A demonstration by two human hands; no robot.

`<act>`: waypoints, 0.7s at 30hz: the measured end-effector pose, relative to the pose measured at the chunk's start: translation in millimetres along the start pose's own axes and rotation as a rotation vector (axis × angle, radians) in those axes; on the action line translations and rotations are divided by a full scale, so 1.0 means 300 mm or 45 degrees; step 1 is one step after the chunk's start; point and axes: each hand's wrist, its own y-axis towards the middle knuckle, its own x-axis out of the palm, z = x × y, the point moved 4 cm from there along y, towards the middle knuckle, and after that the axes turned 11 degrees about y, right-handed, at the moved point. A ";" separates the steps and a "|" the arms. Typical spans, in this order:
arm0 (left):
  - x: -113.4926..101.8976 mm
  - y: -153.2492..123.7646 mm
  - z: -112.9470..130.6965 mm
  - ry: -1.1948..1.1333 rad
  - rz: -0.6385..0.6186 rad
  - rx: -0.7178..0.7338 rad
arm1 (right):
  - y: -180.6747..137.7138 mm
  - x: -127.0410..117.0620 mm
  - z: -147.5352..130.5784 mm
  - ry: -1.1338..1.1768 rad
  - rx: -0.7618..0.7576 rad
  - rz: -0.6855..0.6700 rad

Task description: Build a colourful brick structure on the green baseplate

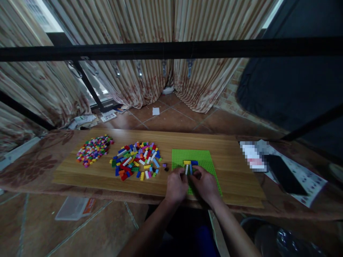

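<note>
A green studded baseplate (190,154) lies on the wooden board in front of me. On it are a yellow brick (187,162) and a blue brick (194,162) side by side, forming a short row. Below the row, a white brick (187,170) and a narrow blue brick (190,169) point toward me. My left hand (177,185) is closed, its fingertips against the white brick's left side. With fingers curled, my right hand (207,184) is at the right of the narrow blue brick; its fingertips hide whatever may be between them.
A pile of mixed bricks (139,159) spreads left of the baseplate, with smaller pieces (93,150) heaped farther left. Two loose small bricks (165,167) lie between pile and plate. A dark phone (286,175) rests on papers at right. A black bar (171,50) crosses beyond the table.
</note>
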 end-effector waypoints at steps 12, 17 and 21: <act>0.010 0.042 -0.004 0.079 -0.057 -0.049 | 0.023 -0.006 0.024 0.158 -0.055 -0.129; 0.007 0.045 0.010 0.067 -0.105 -0.018 | 0.033 -0.015 0.030 0.257 -0.062 -0.239; -0.013 0.048 -0.007 0.098 -0.063 -0.055 | 0.036 -0.046 0.042 0.181 -0.053 -0.165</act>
